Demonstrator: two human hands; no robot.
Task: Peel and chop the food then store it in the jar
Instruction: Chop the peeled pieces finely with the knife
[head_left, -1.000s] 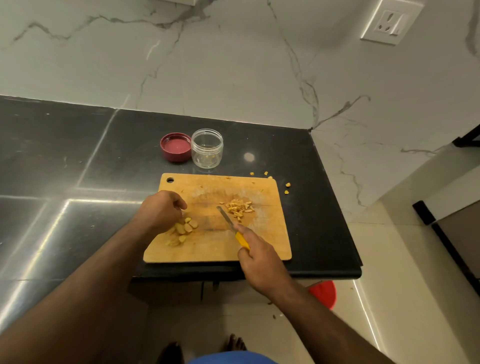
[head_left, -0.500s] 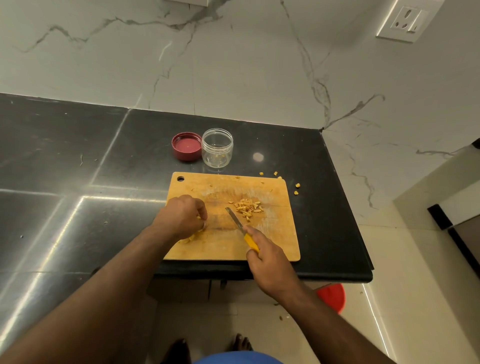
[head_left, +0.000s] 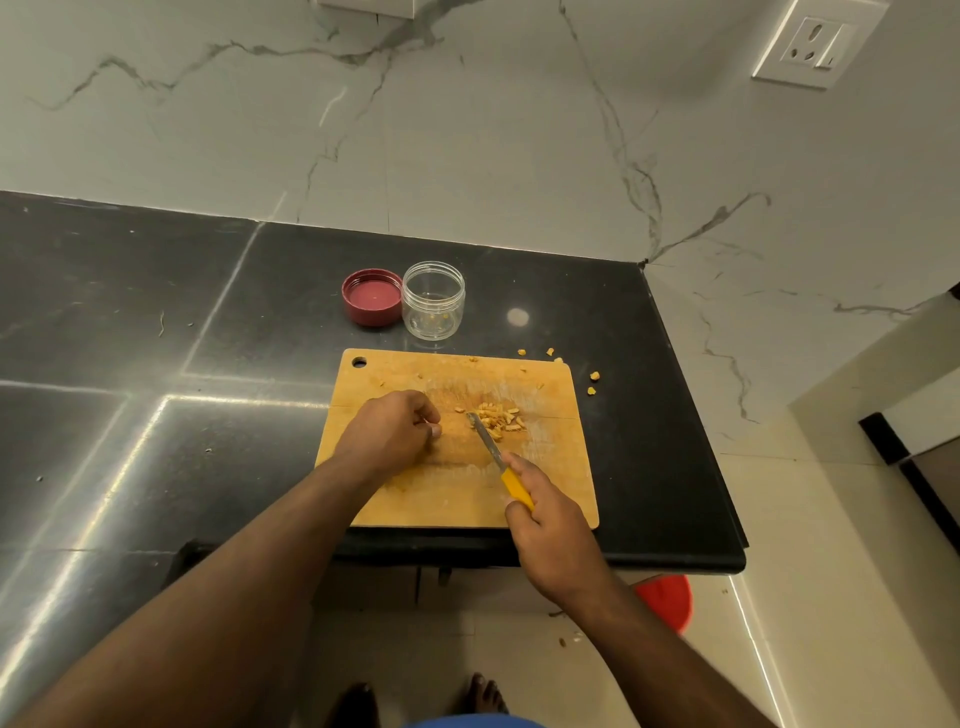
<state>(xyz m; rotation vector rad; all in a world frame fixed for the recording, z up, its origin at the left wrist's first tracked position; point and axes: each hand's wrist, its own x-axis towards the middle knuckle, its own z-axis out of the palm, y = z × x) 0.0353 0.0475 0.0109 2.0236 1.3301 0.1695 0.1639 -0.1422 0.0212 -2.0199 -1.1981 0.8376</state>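
Since a moment ago, I see my left hand (head_left: 388, 435) has closed over the slices it was gathering, fingers curled, hiding them. Beneath both hands, the black desk (head_left: 156, 441) carries the wooden board (head_left: 550, 467). My right hand (head_left: 545, 525) grips the yellow-handled knife (head_left: 498, 460), its tip in the chopped pile (head_left: 496, 418) just ahead. Beyond the left hand stand the open jar (head_left: 434, 300) and its red lid (head_left: 372, 296), side by side.
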